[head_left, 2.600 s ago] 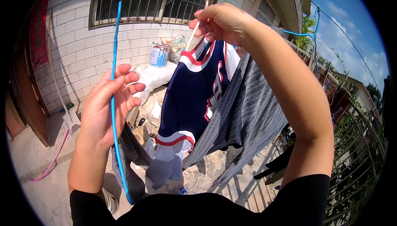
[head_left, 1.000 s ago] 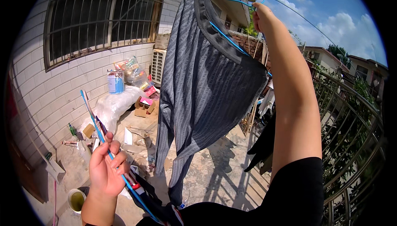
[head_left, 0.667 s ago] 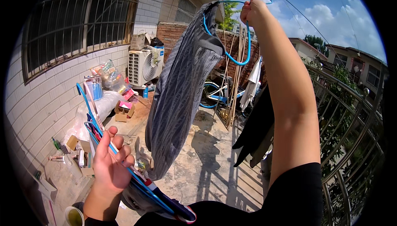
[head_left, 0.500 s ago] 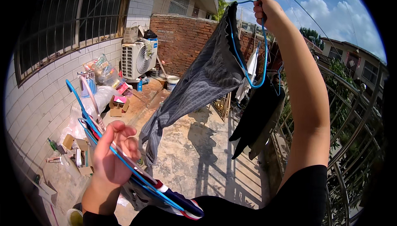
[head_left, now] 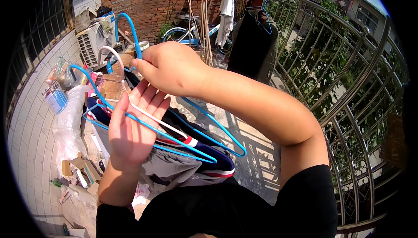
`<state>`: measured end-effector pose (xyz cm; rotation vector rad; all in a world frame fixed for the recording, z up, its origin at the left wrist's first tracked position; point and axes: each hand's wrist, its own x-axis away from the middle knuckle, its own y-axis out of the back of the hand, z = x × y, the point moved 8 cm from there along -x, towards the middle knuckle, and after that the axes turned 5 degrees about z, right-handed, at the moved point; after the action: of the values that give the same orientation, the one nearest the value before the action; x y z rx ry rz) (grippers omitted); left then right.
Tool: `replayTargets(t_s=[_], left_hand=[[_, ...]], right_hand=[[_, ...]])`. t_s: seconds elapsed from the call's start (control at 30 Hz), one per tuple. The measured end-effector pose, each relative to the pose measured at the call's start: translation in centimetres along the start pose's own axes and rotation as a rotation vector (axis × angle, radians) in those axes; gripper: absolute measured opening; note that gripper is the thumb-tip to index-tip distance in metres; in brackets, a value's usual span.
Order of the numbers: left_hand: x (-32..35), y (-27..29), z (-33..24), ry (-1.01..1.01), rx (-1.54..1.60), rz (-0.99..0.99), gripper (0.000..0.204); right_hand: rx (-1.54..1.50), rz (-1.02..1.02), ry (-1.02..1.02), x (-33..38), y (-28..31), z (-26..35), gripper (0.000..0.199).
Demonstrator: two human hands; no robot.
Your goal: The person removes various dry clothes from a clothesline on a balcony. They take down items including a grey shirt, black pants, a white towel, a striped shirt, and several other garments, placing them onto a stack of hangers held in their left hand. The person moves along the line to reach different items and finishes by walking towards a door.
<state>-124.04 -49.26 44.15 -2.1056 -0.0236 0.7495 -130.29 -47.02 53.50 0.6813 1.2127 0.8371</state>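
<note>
In the head view, between ten and eleven o'clock, the right hand [head_left: 170, 66] is curling around the neck of a blue hanger [head_left: 138, 50]. Toward nine, the left hand [head_left: 130, 140] is spreading its fingers, palm showing, and a second hanger [head_left: 187, 146] is crossing it. Near six, a navy jersey [head_left: 213, 153] is hanging on a white hanger [head_left: 174, 130].

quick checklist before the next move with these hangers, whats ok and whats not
1. Right hand closed on the farther blue hanger, near its top: ok.
2. Left hand closed around the nearer blue hanger and white hanger: not ok, fingers open.
3. All three hanger hooks in view: ok.
4. Navy garment with red-and-white trim fully seated on its hanger: cannot tell, partly hidden.
</note>
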Motion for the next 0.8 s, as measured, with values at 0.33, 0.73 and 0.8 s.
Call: replayTargets(t_s=[0.33,0.73,0.8], left_hand=[[-5.0,6.6,1.9,-0.044,0.258,0.156,0.033],[-22.0,3.1,10.7,-0.175,-0.223,0.409,0.018],[-23.3,4.3,11.2,-0.256,-0.286,0.327,0.017]], right_hand=[[0.11,0.127,-0.5,7.5,1.7,-25.2,0.037],[-0.342,-0.561,-0.918,18.0,9.2,-73.6,0.056],[-0.193,-0.596,-0.838,15.8,8.7,-76.5,0.063]])
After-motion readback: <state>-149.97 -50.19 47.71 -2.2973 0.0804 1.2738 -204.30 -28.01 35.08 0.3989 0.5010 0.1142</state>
